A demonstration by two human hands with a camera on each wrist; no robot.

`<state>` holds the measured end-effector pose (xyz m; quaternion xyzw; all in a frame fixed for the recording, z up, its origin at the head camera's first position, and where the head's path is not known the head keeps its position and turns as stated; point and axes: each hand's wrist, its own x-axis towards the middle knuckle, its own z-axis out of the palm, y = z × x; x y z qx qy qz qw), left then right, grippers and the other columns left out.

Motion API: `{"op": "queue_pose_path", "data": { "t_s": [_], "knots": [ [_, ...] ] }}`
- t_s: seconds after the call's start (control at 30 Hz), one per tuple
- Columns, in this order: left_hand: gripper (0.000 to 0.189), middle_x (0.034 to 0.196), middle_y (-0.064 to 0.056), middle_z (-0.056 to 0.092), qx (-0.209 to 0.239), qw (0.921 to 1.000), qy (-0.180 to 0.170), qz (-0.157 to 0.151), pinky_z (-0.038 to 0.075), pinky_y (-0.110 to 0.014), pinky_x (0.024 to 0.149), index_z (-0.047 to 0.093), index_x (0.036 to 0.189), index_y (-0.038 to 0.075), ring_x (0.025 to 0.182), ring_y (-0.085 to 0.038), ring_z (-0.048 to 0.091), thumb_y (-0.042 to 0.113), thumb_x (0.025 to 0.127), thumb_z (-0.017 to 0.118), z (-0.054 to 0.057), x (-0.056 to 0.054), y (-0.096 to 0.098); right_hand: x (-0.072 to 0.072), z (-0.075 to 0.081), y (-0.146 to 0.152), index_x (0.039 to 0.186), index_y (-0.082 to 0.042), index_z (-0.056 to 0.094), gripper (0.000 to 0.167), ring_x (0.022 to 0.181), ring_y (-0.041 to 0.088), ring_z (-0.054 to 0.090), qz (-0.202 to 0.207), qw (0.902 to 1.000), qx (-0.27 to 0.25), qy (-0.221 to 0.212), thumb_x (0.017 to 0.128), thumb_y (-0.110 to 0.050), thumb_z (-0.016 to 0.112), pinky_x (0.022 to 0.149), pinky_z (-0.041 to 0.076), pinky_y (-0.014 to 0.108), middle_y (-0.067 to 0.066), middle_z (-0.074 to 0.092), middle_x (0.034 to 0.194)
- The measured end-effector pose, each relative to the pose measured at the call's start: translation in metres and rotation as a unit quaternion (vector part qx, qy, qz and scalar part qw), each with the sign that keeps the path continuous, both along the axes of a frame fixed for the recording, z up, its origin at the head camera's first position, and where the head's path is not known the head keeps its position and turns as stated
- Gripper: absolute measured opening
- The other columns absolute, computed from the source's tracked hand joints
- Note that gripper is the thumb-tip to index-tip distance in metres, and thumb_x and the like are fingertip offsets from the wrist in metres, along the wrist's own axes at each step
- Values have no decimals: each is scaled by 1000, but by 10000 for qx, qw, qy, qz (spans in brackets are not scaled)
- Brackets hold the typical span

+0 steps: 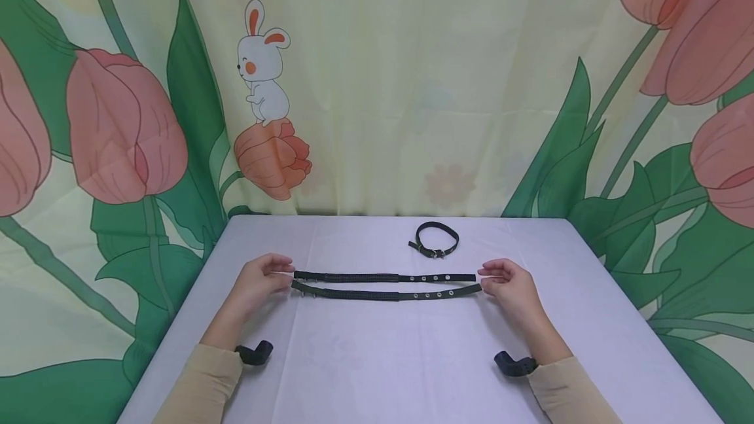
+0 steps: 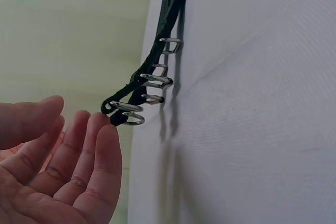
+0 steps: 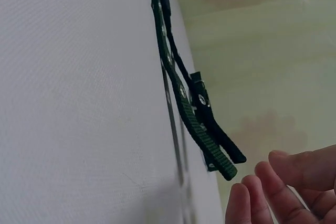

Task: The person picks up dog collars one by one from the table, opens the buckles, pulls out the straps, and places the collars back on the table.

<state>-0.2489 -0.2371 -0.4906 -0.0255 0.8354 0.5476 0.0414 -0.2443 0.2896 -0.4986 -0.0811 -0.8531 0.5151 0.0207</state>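
Fingers of the left hand [image 1: 259, 280] are extended, gripping nothing, at the left, metal-loop end of the near strap [image 1: 368, 295]; contact can't be confirmed. Near strap's long axis runs left-right between the hands: rightward of the left one, leftward of the right one. Far strap [image 1: 368, 277] sits just behind it, roughly parallel. Buckled collar [image 1: 432, 252] is further behind its right half. Right hand [image 1: 514, 283] is just beyond its right tip, slight gap, fingers loose, pinching nothing. Left looks nearer. Forearms angle inward toward its ends.
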Motion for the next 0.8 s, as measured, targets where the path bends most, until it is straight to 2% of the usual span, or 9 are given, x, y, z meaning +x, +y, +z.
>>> {"op": "queue_pose_path", "data": {
  "t_s": [0.3, 0.53, 0.63, 0.8],
  "knots": [
    [44, 134, -21, 73, -117, 9995, 293, -35, 60, -23, 86, 64, 140, -1, 113, -25, 73, 2, 97, 73, 7, -8, 5, -3, 6, 4, 138, -4, 64, 42, 113, 24, 71, 0, 9999, 137, 76, 98, -5, 75, 81, 57, 15, 19, 73, 137],
    [38, 137, -15, 72, -425, 9980, 475, -43, 62, -42, 101, 67, 137, 9, 124, -31, 72, 10, 100, 74, 16, -13, 18, -6, 12, 2, 141, -6, 63, 44, 125, 31, 69, 30, 9999, 100, 133, 99, -5, 74, 84, 58, 15, 18, 70, 142],
    [39, 140, -14, 71, -513, 9975, 471, -71, 60, -47, 106, 66, 140, 12, 126, -31, 71, 9, 101, 72, 19, -15, 27, -8, 14, 0, 142, -9, 64, 44, 129, 32, 68, 2, 9998, 160, 116, 99, -6, 73, 89, 61, 21, 16, 68, 144],
    [42, 144, -13, 69, -421, 9974, 525, -241, 58, -49, 108, 64, 143, 15, 129, -31, 70, 8, 102, 71, 25, -21, 42, -12, 18, -3, 143, -13, 63, 44, 134, 32, 65, -58, 9994, 318, 135, 100, -9, 72, 102, 62, 40, 14, 66, 148]
  ]
}}
